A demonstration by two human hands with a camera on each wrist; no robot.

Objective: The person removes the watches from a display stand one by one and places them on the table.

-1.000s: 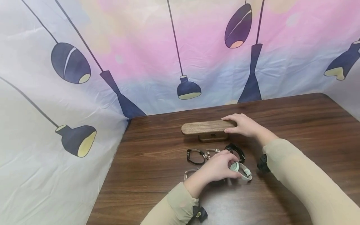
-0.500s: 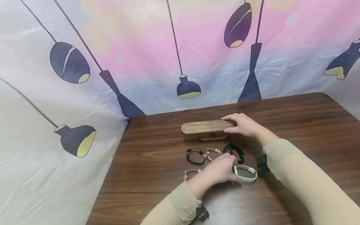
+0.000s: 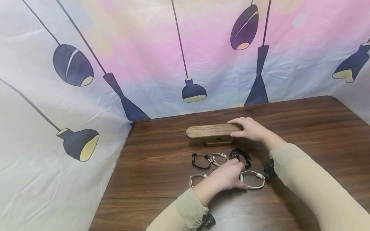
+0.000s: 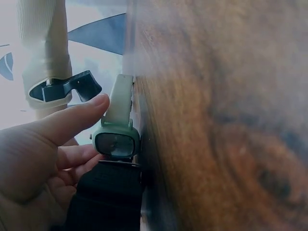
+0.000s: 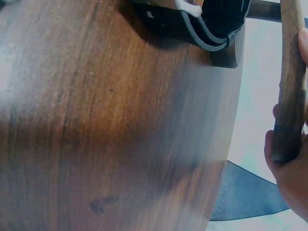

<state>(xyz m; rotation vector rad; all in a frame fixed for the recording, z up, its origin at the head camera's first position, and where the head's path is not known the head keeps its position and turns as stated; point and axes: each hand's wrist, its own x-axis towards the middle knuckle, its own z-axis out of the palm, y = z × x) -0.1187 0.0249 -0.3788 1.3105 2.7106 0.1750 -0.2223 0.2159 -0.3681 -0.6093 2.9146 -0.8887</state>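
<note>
My left hand (image 3: 224,176) holds a mint-green wristwatch (image 4: 115,144) with a pale strap at its case, thumb at one edge and fingers along the same side. The watch stands on its side on the table, its strap (image 3: 257,188) closed in a loop. Further back, my right hand (image 3: 249,129) grips the right end of a wooden display stand (image 3: 209,131), a rounded bar over a small base. Close by the mint watch in the left wrist view is a wide black strap (image 4: 108,192), mostly hidden from the head view by my left hand.
Between the stand and my left hand sit a slim black watch (image 3: 193,158), a white-strapped watch (image 3: 213,158) and a chunky black watch (image 3: 246,155). Another light-strapped watch (image 3: 190,181) is beside my left wrist. A printed cloth (image 3: 162,64) hangs behind the wooden table (image 3: 144,186).
My left hand has shifted the mint watch slightly to the right and turned it, so its strap loop now lies sideways. My right hand and the stand have not moved.
</note>
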